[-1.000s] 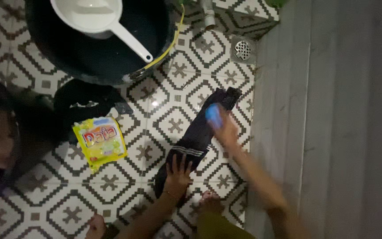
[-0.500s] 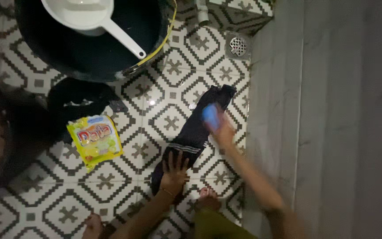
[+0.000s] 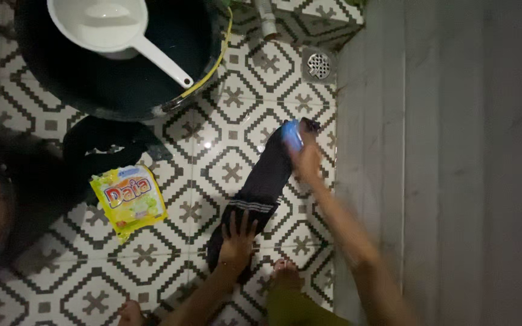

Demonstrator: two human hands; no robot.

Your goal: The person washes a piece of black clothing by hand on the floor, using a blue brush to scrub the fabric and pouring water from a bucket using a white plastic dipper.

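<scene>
Patterned tile floor (image 3: pixel 170 259). Your left hand (image 3: pixel 237 244) lies flat, pinning the dark garment (image 3: pixel 261 187); right hand (image 3: pixel 306 160) grips a blue brush (image 3: pixel 291 134), mid-scrub. Next stroke needs firm pinning.

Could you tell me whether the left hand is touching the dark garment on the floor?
Touching. The head view shows the left hand pressed flat, fingers spread, on the near end of the dark garment below its white stripes.

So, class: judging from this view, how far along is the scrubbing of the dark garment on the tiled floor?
Done: the dark garment lies stretched flat on the tiled floor, and the yellow detergent packet is out beside it. In hand: the left hand pins the striped end while the right hand presses a blue brush at the far end. Left: the dark pile by the basin looks untouched.
</scene>
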